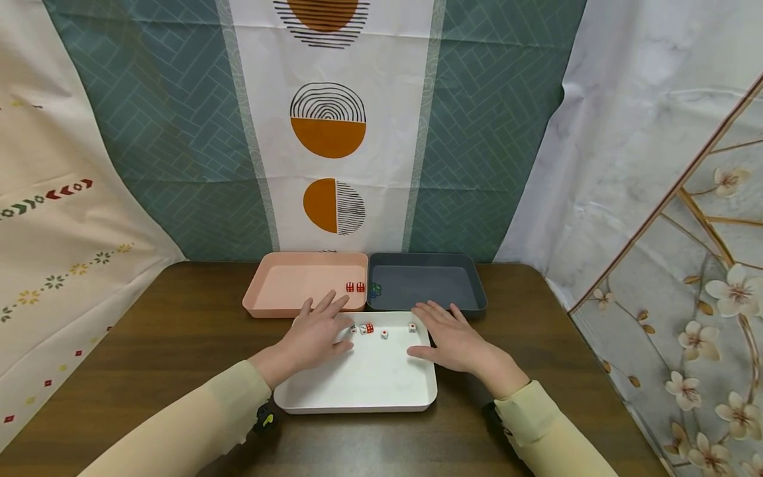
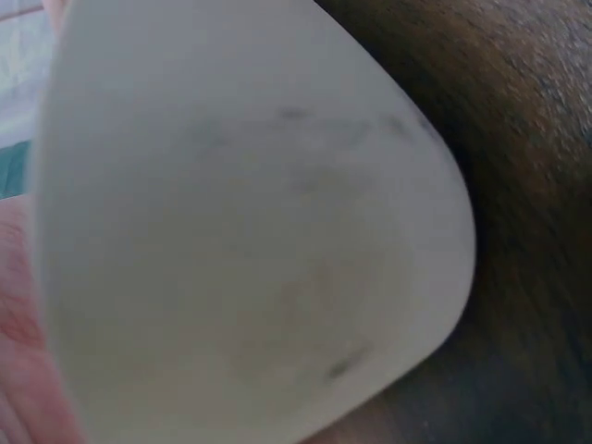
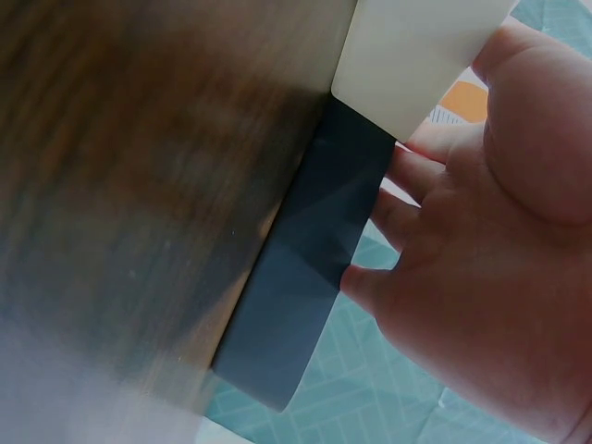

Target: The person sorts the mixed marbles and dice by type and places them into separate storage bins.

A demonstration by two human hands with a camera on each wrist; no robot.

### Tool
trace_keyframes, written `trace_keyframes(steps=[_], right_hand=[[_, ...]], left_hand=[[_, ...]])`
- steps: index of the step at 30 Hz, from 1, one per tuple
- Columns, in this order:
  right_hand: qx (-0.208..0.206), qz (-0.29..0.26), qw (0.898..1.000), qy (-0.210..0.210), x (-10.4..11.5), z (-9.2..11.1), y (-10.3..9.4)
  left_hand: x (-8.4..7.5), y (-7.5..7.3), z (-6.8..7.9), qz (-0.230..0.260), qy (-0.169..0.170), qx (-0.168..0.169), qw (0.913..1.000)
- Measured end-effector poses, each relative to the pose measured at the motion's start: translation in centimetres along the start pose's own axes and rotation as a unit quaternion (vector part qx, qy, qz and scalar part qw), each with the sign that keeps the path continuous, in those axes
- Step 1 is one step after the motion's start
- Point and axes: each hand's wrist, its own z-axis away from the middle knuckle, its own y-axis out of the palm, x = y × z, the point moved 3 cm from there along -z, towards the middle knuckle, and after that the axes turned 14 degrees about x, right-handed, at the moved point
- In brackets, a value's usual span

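A white tray (image 1: 357, 377) lies on the table, with a red die (image 1: 369, 328) and several white dice (image 1: 384, 334) toward its far side. My left hand (image 1: 316, 331) is over the tray's left side, fingers spread and pointing at the pink tray (image 1: 286, 281). Over the right edge is my right hand (image 1: 453, 338), its fingers extended toward the dark blue tray (image 1: 429, 281) and its thumb pointing inward. Neither hand holds anything. The white tray's blurred outer side (image 2: 231, 231) fills much of the left wrist view.
Two red dice (image 1: 355, 287) sit at the pink tray's right end. Small green dice (image 1: 375, 289) lie at the left end of the dark blue tray. Behind the brown table (image 1: 167, 344) hangs a patterned cloth (image 1: 381, 132); more cloths hang at both sides.
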Motion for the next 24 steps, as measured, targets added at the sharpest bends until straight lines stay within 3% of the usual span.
trace_keyframes(steps=[24], right_hand=[[-0.002,-0.002,1.000,-0.008,-0.12,0.07,0.09]], left_hand=[[0.00,0.09,-0.67,0.011,0.021,-0.025,0.9994]])
